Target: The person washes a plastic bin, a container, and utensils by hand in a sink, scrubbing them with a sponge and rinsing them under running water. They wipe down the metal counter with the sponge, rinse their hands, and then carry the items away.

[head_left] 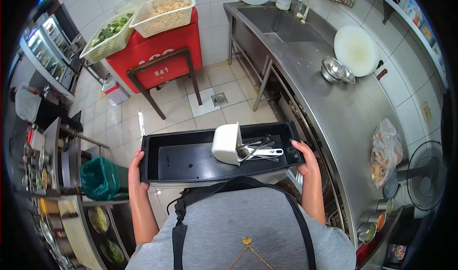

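Note:
A long black tray is held level in front of my body. My left hand grips its left end, and my right hand grips its right end. Inside the tray, right of centre, a white container lies on its side with its mouth facing right. Several metal utensils and a white-handled one stick out of that mouth. The fingers of both hands are partly hidden by the tray ends.
A steel counter with a sink runs along the right, holding metal bowls, a plastic bag and a fan. Ahead stands a red cooler under white baskets. A green-lined bin is at left; another person stands far left.

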`<state>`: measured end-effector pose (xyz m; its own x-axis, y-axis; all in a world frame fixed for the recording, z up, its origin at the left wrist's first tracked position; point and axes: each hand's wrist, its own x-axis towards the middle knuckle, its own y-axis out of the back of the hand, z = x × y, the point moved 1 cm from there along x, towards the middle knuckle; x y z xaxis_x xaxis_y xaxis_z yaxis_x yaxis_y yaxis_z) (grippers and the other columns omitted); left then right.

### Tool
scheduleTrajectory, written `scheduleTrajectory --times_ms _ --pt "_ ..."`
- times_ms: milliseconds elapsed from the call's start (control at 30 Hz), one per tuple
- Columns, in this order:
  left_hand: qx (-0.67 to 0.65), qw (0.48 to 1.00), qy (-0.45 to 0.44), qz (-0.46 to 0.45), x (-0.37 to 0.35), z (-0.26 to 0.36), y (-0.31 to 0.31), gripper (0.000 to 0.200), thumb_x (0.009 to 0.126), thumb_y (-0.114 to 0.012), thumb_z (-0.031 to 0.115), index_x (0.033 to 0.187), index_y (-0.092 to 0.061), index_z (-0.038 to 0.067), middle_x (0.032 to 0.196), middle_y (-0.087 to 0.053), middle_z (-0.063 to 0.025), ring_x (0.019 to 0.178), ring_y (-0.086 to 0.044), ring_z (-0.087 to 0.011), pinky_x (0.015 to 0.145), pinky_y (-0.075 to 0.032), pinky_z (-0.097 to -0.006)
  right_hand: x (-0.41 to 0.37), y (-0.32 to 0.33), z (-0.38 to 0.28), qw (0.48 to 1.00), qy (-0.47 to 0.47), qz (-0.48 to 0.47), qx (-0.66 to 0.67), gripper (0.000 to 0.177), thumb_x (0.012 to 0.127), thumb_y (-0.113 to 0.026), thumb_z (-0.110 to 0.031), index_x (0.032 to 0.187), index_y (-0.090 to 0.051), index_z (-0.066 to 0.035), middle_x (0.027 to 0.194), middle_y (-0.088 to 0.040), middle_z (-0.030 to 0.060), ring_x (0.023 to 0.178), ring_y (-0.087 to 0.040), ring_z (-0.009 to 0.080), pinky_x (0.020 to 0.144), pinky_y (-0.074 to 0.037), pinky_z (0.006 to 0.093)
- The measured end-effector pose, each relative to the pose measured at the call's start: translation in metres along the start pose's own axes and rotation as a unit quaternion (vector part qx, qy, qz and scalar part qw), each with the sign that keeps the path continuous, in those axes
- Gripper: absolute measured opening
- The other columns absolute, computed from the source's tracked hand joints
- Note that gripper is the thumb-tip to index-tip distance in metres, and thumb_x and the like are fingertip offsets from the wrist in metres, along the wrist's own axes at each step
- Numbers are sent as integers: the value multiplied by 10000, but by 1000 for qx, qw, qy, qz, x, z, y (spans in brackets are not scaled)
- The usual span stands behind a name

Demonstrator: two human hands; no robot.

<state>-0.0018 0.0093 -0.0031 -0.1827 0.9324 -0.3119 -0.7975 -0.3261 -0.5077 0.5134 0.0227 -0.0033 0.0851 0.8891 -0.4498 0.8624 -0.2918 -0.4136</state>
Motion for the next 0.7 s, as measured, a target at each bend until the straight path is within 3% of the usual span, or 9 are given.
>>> scheduleTrajectory --times_ms 67,100,233,300,367,567,700 --pt "29 999 19 27 17 -1 -25 476 845 -551 147 1296 -462 21 1225 -562 -101 1073 -571 -197 932 -447 -317 -11 21 3 998 -7 46 33 379 736 -717 -203 1060 -596 -47 947 -641 66 848 -623 192 764 -496 332" --pt "43 998 44 11 109 22 -49 477 844 -547 144 1296 -461 20 1219 -564 -100 1067 -573 -194 926 -449 -311 52 -18 -18 996 -14 86 36 359 738 -714 -200 1043 -600 -50 938 -641 63 839 -623 189 756 -497 331" --pt "67 988 57 -124 228 45 -164 508 835 -536 138 1317 -435 15 1209 -565 -103 1060 -575 -184 917 -451 -286 100 -21 -62 979 55 177 86 264 746 -705 -187 956 -623 -50 889 -651 69 793 -628 185 733 -504 334" --pt "75 972 82 -207 280 46 -212 541 830 -535 146 1342 -408 21 1213 -561 -105 1059 -575 -186 922 -448 -285 114 -13 -71 962 101 210 143 247 761 -686 -150 960 -622 -18 907 -661 111 794 -637 227 745 -516 353" --pt "110 958 92 -248 327 42 -262 566 823 -543 160 1355 -397 32 1230 -545 -104 1080 -558 -190 938 -436 -287 126 -14 -82 942 123 254 180 252 762 -692 -161 954 -620 -16 868 -665 89 755 -640 206 720 -522 341" --pt "204 883 147 -395 447 -3 -403 619 801 -556 169 1381 -372 54 1228 -532 -103 1105 -531 -186 944 -418 -290 179 19 -98 898 199 300 255 328 808 -638 -171 1080 -598 9 1011 -665 125 869 -655 246 804 -531 370" --pt "227 874 188 -387 527 -26 -480 612 781 -581 169 1359 -402 77 1195 -552 -100 1063 -560 -191 916 -451 -310 242 21 -138 874 216 337 275 320 814 -637 -177 1075 -602 3 1016 -664 124 873 -655 245 805 -531 373"
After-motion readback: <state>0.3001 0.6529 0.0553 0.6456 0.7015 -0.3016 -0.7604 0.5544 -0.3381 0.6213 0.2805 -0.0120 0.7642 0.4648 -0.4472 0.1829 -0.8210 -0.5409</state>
